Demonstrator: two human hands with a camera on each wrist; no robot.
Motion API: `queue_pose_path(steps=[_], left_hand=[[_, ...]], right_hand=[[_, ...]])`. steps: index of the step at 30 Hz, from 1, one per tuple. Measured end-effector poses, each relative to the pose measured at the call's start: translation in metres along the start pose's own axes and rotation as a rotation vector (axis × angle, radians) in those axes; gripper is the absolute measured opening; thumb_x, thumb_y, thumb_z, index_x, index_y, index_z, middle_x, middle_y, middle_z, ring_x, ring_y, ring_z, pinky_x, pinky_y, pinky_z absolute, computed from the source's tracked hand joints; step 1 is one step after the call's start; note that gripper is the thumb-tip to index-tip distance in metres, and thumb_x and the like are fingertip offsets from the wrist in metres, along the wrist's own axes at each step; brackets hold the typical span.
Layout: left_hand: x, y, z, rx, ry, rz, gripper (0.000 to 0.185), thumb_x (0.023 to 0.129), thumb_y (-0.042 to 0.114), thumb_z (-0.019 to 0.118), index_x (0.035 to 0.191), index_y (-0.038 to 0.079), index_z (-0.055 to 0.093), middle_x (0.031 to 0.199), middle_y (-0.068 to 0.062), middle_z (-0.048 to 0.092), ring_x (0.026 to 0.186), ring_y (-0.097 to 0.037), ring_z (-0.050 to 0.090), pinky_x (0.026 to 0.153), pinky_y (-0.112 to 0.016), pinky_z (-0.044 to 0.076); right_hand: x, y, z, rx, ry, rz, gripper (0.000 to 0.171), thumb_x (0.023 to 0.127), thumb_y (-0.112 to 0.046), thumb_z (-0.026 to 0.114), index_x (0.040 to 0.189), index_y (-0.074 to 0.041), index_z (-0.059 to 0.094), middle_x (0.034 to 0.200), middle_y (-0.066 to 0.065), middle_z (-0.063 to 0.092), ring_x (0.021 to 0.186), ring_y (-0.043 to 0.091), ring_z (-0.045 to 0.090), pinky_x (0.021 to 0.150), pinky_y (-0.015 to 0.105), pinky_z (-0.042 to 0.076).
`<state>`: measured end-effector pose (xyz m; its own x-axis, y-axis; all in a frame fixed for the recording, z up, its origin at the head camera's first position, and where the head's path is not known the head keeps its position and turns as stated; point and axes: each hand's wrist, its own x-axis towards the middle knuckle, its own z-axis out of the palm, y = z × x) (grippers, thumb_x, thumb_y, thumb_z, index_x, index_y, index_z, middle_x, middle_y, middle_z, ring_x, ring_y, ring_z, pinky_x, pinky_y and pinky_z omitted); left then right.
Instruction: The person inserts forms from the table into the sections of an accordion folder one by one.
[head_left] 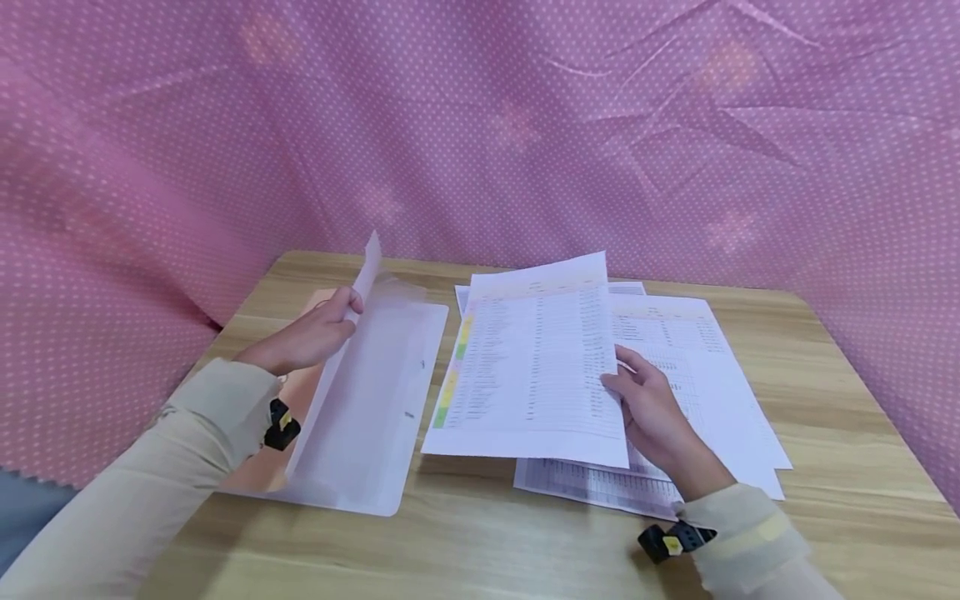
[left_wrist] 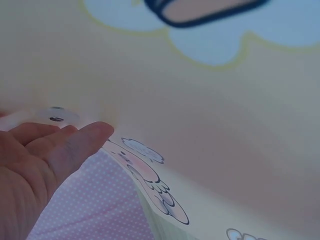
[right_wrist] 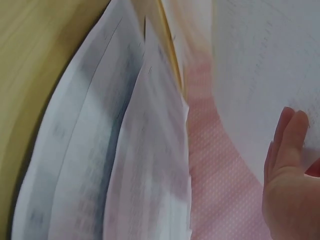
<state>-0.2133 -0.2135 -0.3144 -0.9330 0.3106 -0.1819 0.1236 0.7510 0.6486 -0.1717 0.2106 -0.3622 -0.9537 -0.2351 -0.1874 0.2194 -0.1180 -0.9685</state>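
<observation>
Right hand pinches printed sheet by its edge, lifted over paper stack. Left hand grips raised folder flap, thumb on top.

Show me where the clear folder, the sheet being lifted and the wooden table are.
clear folder (head_left: 375,417), head view, on its flat open inner face.
lifted sheet (head_left: 536,375), head view, on the middle of the printed page.
wooden table (head_left: 847,383), head view, on bare wood right of the papers.
</observation>
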Motion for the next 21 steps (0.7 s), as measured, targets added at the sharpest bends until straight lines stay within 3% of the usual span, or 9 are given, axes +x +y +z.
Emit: queue_pose_path(steps=[12,21], left_hand=[[-0.001,0.003,0.000,0.030,0.025,0.013,0.025,0.096,0.013,0.028,0.121,0.005,0.026,0.122,-0.021,0.035,0.107,-0.032,0.037,0.083,-0.043,0.035],[-0.001,0.004,0.001,0.028,0.025,0.003,0.026,0.097,0.013,0.028,0.121,0.005,0.026,0.120,-0.022,0.035,0.105,-0.033,0.037,0.082,-0.043,0.036]], right_hand=[[0.007,-0.003,0.039,0.105,-0.115,-0.027,0.053,0.096,-0.004,0.040,0.146,-0.011,0.024,0.138,0.016,0.043,0.107,0.016,0.061,0.082,0.034,0.052],[0.010,-0.003,0.050,0.142,-0.126,-0.072,0.054,0.096,-0.001,0.039,0.146,-0.010,0.022,0.139,0.017,0.043,0.106,0.015,0.062,0.082,0.032,0.052]])
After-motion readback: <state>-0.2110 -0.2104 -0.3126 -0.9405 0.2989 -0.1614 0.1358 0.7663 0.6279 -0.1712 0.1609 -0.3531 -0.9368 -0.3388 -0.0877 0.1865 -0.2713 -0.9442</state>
